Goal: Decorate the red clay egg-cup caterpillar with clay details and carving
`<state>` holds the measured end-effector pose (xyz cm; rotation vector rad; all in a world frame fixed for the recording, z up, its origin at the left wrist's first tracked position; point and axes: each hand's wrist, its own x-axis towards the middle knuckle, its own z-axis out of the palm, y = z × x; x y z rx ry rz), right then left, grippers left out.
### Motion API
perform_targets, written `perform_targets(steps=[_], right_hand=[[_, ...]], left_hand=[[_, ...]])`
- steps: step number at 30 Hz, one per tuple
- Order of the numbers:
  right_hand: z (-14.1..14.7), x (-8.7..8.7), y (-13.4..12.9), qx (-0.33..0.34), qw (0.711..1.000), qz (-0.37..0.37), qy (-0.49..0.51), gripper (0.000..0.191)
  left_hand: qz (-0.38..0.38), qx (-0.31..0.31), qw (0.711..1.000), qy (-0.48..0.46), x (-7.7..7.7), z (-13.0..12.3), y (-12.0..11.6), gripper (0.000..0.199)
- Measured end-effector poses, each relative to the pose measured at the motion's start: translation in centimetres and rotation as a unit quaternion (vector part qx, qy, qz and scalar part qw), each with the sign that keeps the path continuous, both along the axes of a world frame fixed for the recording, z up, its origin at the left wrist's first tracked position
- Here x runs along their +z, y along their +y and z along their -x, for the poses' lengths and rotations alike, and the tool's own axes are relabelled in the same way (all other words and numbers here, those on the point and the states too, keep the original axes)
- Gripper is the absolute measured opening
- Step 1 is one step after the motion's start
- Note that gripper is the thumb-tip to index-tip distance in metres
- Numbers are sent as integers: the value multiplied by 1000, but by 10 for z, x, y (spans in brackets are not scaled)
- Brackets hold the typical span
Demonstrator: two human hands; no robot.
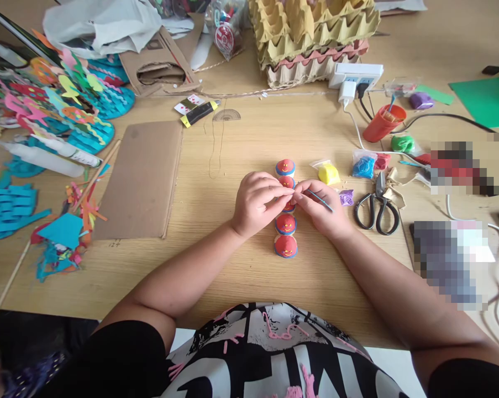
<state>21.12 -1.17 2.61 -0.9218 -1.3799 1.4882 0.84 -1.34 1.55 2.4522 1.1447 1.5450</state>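
A column of several red domes with blue rims and small yellow faces (285, 224) stands on the wooden table, joined in a row. Over its upper part my left hand (261, 202) is closed, thumb and fingertips pinched together; what lies between them is too small to make out. Its fingertips meet those of my right hand (321, 207), which holds a thin blue stick (320, 200) slanting across its fingers. Both hands partly hide the second and third domes. Just beyond my right hand lie yellow clay (328, 173) and a purple packet (346, 197).
Black-handled scissors (377, 210), blue clay (364, 165) and a red cup (384, 122) are on the right. Egg trays (311, 38) stand at the back beside a power strip (356, 74). Cardboard (139, 179) and colourful paper crafts (62, 105) lie left.
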Motion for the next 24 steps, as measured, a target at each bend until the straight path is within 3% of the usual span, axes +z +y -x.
perform_targets(steps=[8,13,18,24], right_hand=[[1,5,-2,-11,999,-11,-30,45],[4,7,-3,-20,996,-34,-74,37],[4,3,-1,-76,990,-70,-99,38],[2,0,-2,-83,989,-79,-95,52]], left_hand=[[-32,1,999,6,0,-1,0,10],[-4,22,1000,16,-1,-2,-1,15],[94,13,991,-98,-3,-4,-2,18],[258,-33,938,-229,-5,-6,-3,28]])
